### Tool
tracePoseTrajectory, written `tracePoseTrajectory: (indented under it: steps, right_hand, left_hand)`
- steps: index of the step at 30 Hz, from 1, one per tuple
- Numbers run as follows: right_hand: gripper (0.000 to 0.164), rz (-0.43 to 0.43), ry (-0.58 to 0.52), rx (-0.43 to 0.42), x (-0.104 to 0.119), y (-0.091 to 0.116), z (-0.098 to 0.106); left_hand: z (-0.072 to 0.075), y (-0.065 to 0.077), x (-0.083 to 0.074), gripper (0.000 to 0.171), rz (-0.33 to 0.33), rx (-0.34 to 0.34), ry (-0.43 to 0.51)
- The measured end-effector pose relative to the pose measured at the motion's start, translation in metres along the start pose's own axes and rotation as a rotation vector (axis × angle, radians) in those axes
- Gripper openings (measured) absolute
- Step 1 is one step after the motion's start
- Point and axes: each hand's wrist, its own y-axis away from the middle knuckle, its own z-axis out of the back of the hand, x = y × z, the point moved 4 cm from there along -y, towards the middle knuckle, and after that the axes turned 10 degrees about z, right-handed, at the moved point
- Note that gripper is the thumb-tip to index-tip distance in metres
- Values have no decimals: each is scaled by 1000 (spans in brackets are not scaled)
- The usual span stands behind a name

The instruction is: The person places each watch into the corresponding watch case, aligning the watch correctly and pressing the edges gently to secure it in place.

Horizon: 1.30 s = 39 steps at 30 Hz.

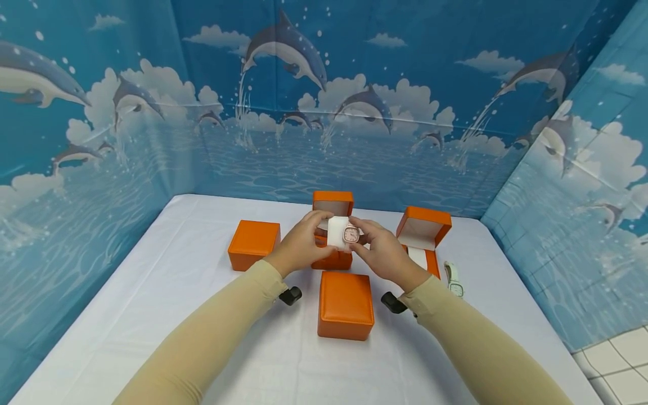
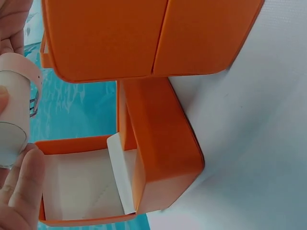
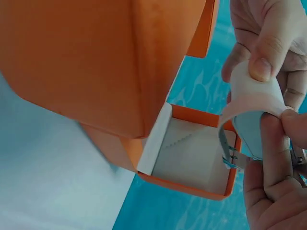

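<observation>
My left hand (image 1: 304, 242) grips one end of a white watch pillow (image 1: 335, 233) between thumb and fingers. With the right hand (image 1: 387, 253) I hold a pink watch (image 1: 351, 234) at the pillow's other end, its square face toward the head camera. In the right wrist view, the pale pink strap (image 3: 249, 105) goes round the pillow, and its buckle (image 3: 232, 160) hangs undone at one side. Both hands are raised in front of an open orange watch box (image 1: 332, 262), whose lid stands up behind them.
Closed orange boxes stand at the left (image 1: 254, 244) and in front (image 1: 346, 305), between my forearms. Another open box (image 1: 422, 228) with a white pillow (image 1: 417, 257) is at the right, beside a pale green watch (image 1: 454, 278). Dolphin-print curtains (image 1: 324, 163) border the white table (image 1: 202, 236).
</observation>
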Motion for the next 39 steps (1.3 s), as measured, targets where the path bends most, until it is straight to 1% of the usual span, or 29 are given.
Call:
tracePoseTrajectory:
  steps: [9,15,17,23,27,31,34,37,39]
  right_hand:
    - [67,57,-10,-38,3,0,-3]
    - [67,77,-21,-18,1,1,-4]
    - [67,76,-47,-4,1,1,-3]
    - [68,29,-140,31,-3,1,-2]
    - [69,6,-154,46,-4,1,-2]
    - [71,-9,-158,55,-5,2,-1]
    - [76,-19,-181,55,-7,2,0]
    - [83,-20,-235,41,-8,1,0]
    - [86,-16,-252,31,-9,0,0]
  left_hand:
    - [4,0,-1,72,-20,19,-1]
    - [3,0,1,74,-19,46,30]
    - [3,0,0,74,-19,50,43]
    - [3,1,1,74,-11,59,77]
    - [2,1,2,74,-3,65,89]
    - [2,2,1,74,-9,64,97]
    - [2,1,0,73,-15,67,104]
    - [2,2,0,74,-20,70,109]
    - [2,1,0,74,-21,70,111]
